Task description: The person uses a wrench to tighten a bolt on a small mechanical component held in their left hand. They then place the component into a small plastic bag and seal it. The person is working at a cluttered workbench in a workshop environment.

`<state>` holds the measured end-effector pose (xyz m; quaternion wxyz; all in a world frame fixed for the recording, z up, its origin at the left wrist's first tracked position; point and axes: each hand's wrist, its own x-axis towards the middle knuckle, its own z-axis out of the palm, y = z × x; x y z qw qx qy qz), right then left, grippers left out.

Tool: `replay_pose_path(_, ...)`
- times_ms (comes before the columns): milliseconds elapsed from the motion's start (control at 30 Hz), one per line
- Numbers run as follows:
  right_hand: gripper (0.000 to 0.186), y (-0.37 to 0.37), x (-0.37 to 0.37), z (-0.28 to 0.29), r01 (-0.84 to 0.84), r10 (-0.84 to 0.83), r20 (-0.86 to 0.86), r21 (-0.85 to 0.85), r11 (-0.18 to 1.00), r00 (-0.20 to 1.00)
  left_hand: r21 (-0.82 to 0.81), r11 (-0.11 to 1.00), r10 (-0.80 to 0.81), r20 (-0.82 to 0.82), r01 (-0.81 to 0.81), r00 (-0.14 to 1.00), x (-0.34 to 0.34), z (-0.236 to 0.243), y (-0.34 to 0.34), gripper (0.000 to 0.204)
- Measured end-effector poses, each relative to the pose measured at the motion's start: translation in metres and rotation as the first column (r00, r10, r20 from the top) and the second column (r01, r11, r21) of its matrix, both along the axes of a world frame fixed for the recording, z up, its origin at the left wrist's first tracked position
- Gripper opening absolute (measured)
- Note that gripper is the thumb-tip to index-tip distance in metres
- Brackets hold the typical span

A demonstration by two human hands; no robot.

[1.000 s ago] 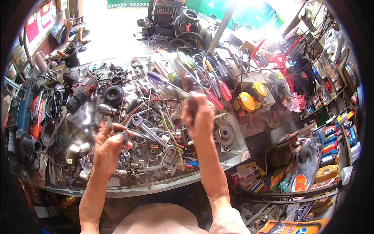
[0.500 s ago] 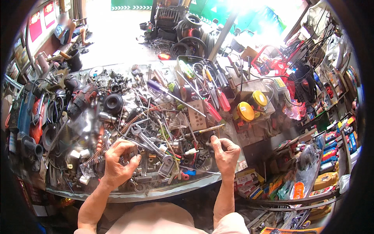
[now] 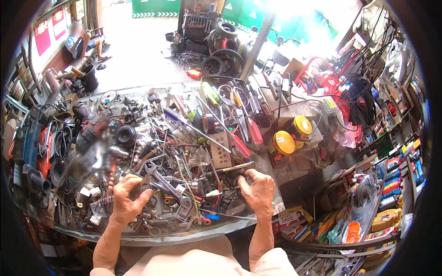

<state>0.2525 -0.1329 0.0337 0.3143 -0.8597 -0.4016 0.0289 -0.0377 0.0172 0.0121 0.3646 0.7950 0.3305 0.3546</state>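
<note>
Both hands down among the loose metal parts at the near edge of the cluttered workbench (image 3: 152, 239).

The left hand (image 3: 125, 202) has dropped from mid-bench to the near side and its fingers are closed around a small dark metal piece (image 3: 139, 186), just left of the big combination wrench (image 3: 168, 181). The right hand (image 3: 258, 191), raised a second ago, now rests well right of that wrench, fingers curled onto small parts; whether it grips one I cannot tell. Both hands seem to have settled into sorting the near heap. Just beyond the right hand lies a brass-tipped screwdriver (image 3: 235, 167). Farther from the wrench sit two yellow-lidded tins (image 3: 284, 142), and beyond them the red-handled pliers (image 3: 253, 131).
</note>
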Motion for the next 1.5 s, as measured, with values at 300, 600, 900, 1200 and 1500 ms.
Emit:
replay_pose_path(300, 0.018, 0.006, 0.02, 0.022, 0.023, 0.082, -0.404, 0.248, 0.968, 0.911, -0.008, 1.0, -0.007, -0.06, 0.007, 0.998, 0.002, 0.008, 0.003, 0.025)
replay_pose_path(600, 0.013, 0.032, 0.019, 0.024, -0.058, 0.171, -0.217, 0.447, 0.893, 0.961, 0.04, 0.999, -0.007, -0.062, 0.01, 0.998, 0.006, 0.012, 0.004, 0.026)
replay_pose_path(900, 0.013, 0.03, 0.01, 0.018, -0.017, 0.05, -0.072, 0.402, 0.916, 0.996, 0.019, 1.0, -0.023, -0.08, 0.024, 0.997, 0.003, 0.015, 0.003, 0.025)
replay_pose_path(1200, 0.017, 0.007, -0.005, 0.009, 0.064, -0.04, -0.118, 0.204, 0.977, 0.992, 0.116, 0.99, -0.081, 0.0, 0.08, 0.997, -0.002, 0.004, 0.004, 0.028)
replay_pose_path(1500, 0.021, 0.004, -0.026, 0.017, 0.113, -0.095, -0.077, 0.277, 0.954, 0.992, 0.116, 0.992, -0.056, 0.079, 0.047, 0.995, -0.006, 0.0, -0.002, 0.029)
